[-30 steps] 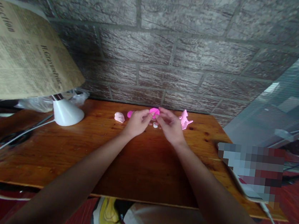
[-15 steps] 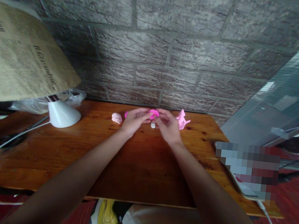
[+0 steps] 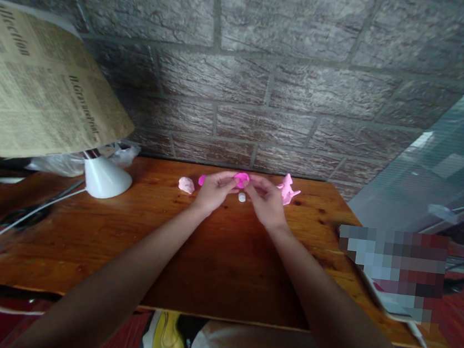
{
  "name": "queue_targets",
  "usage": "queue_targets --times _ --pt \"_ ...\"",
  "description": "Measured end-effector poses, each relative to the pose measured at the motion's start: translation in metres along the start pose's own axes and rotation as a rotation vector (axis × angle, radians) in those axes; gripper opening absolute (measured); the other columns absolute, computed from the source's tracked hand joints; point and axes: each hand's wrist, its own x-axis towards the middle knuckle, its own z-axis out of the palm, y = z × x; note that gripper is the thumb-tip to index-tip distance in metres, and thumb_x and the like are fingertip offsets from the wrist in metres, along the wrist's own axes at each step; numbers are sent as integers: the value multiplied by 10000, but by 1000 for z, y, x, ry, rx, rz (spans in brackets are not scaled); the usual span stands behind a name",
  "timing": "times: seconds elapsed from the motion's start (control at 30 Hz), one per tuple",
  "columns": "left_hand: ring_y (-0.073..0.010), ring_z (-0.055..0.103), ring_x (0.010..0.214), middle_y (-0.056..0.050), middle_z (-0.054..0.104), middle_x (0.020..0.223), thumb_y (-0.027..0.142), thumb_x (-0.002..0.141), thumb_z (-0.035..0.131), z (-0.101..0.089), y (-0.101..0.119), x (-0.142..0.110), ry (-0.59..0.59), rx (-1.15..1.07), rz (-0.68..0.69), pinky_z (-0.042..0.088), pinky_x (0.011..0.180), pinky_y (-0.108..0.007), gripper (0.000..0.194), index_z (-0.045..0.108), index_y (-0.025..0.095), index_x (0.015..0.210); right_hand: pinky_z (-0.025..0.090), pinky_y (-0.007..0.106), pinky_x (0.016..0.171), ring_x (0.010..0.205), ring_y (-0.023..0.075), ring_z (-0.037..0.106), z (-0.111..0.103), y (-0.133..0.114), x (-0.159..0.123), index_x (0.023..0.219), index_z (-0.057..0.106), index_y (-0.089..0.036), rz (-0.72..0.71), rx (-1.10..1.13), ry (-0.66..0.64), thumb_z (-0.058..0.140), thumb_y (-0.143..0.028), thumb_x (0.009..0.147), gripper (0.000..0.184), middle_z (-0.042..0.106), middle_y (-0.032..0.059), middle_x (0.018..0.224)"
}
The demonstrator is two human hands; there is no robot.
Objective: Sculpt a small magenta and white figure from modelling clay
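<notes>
Between my fingertips is a small bright pink, clay-like piece (image 3: 241,180), roughly round and flattened. My left hand (image 3: 214,191) pinches it from the left. My right hand (image 3: 266,199) pinches it from the right, thumbs close together on the near face. A small white lump (image 3: 241,197) lies on the table just below the piece. Left of my left hand sits a pale pink lump (image 3: 186,185), and part of another bright pink piece (image 3: 201,180) shows behind that hand. Beyond my right hand stands a light pink, jagged shape (image 3: 288,189), partly covered by the hand.
A lamp with a white base (image 3: 107,179) and newsprint shade (image 3: 49,86) stands at the left, with clear plastic (image 3: 59,164) behind it. Dark scissors (image 3: 26,216) and a white cord lie nearby. A blurred-out device (image 3: 388,270) rests at the table's (image 3: 224,274) right edge. A brick-patterned wall closes the back.
The whole view has shifted slightly, so everything appears a little further right. Both hands keep hold of the bright pink piece, whose visible outline has changed a little between the fingers.
</notes>
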Motion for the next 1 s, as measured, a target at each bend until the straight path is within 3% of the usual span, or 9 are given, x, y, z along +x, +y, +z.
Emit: queue_targets --times 0.1,0.2,0.33,0.5,0.67,0.83,1.0 --pt "-232 748 940 -80 795 997 463 691 854 0 -1 0 14 8 11 619 895 -409 465 754 157 1027 598 380 875 901 214 754 0 0 -1 1051 730 -211 -49 -30 7 715 -400 819 300 797 67 1006" --pt "-209 755 872 -90 793 990 443 715 848 3 1 -2 46 -21 -61 632 840 -374 462 738 147 1053 615 358 782 820 210 755 0 1 -1 997 731 -202 -27 -25 19 698 -372 811 254 800 58 922" --pt "-204 759 800 -108 790 906 477 782 789 7 0 -4 -21 17 -148 635 781 -346 400 743 123 963 616 366 797 815 218 764 2 1 -2 957 724 -195 -9 5 83 697 -340 790 223 801 59 887" --pt "-214 756 783 -89 786 876 521 822 724 6 -4 -4 -49 155 -24 629 713 -325 399 737 133 918 620 362 768 802 227 770 4 0 -3 943 746 -186 20 -21 88 718 -374 790 244 805 70 886" --pt "-200 737 697 -62 787 836 435 911 622 1 2 -8 -101 518 149 593 651 -294 299 763 171 897 622 374 787 811 232 772 4 -2 -7 933 772 -193 -5 -91 96 696 -402 826 247 811 72 908" --pt "-217 738 716 -52 795 805 305 925 586 -2 8 -11 -88 785 271 567 706 -298 231 795 218 969 620 371 783 775 229 767 0 -6 -9 937 787 -229 -143 -277 73 669 -317 850 171 809 49 862" --pt "-233 751 801 -69 808 970 289 939 573 0 10 -11 -105 850 367 558 784 -323 275 768 232 1125 613 371 792 779 228 766 -4 -5 -5 963 780 -243 -166 -359 87 661 -289 859 164 808 41 868"
